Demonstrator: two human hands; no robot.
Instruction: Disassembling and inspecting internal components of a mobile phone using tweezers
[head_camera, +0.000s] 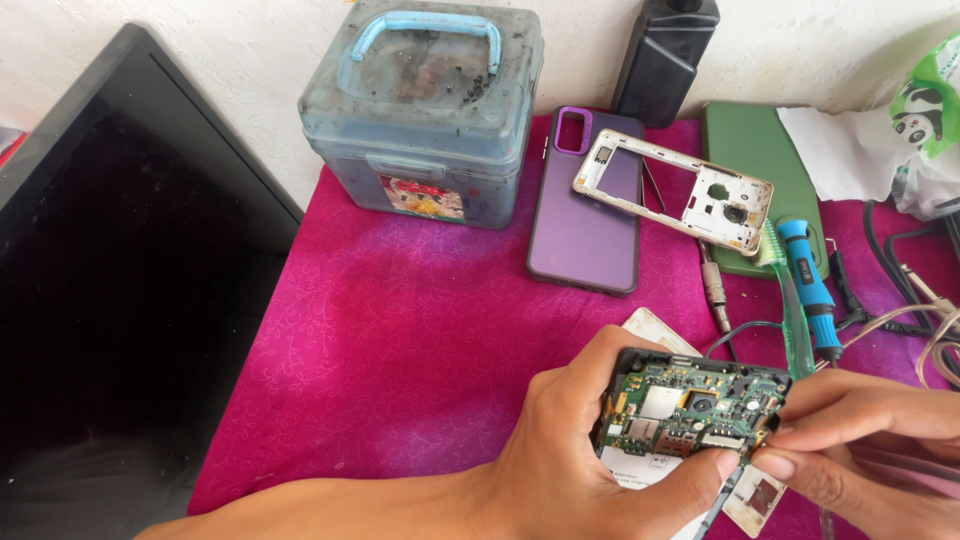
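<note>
The left hand (575, 450) wraps around an opened phone (690, 410), fingers behind its top edge and thumb across the lower edge, holding its exposed green circuit board face-up just above the pink cloth (400, 330) that covers the worktop. The right hand (860, 440) pinches closed on a thin dark tool (728, 495), probably a small screwdriver or pick, whose tip I cannot make out against the board's lower right corner. Behind them lie a purple phone case (585, 215) with a bare white phone frame (672, 190) resting across it, a green case (760, 160), a blue-handled screwdriver (810, 285), a green toothbrush (790, 300) and a grimy lidded plastic box (425, 120). The risk, as I judge it, is a slip: with the phone held in the air and not braced, pressure from the tool could skate across the board and scratch a component or tear a connector, or the thumb could smudge contacts.
</note>
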